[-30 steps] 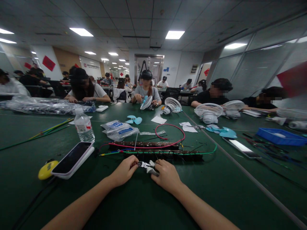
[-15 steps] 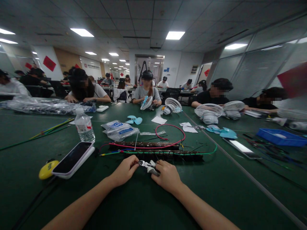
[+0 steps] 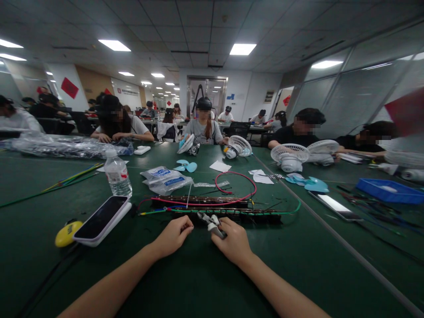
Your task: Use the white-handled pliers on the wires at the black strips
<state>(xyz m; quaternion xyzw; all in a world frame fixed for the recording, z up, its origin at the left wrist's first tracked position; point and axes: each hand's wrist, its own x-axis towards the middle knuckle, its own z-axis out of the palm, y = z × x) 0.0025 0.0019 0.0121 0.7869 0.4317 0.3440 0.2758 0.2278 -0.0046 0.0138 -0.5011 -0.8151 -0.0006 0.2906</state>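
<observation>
My right hand (image 3: pixel 233 242) grips a small pair of white-handled cutters (image 3: pixel 209 221), jaws pointing up and left toward a long dark strip (image 3: pixel 232 215) lying across the green table (image 3: pixel 198 282). My left hand (image 3: pixel 174 236) rests beside it, fingers curled in a pinch, a little apart from the cutters; what it holds, if anything, is too small to see. A second strip (image 3: pixel 198 201) lies just behind, with a red wire (image 3: pixel 243 176) looping over it and a green wire (image 3: pixel 291 210) curving off the right end.
A phone on a white case (image 3: pixel 101 219), a yellow object (image 3: pixel 66 233) and a water bottle (image 3: pixel 117 176) stand to the left. Plastic bags (image 3: pixel 165 179), blue fan blades (image 3: pixel 186 166), white fans (image 3: pixel 288 157), another phone (image 3: pixel 334 206) and a blue tray (image 3: pixel 389 190) lie beyond. Several people sit around the tables.
My right hand has swung the cutters up and right, away from my left hand's fingertips. The hands, which met at the cutter jaws, now sit slightly apart.
</observation>
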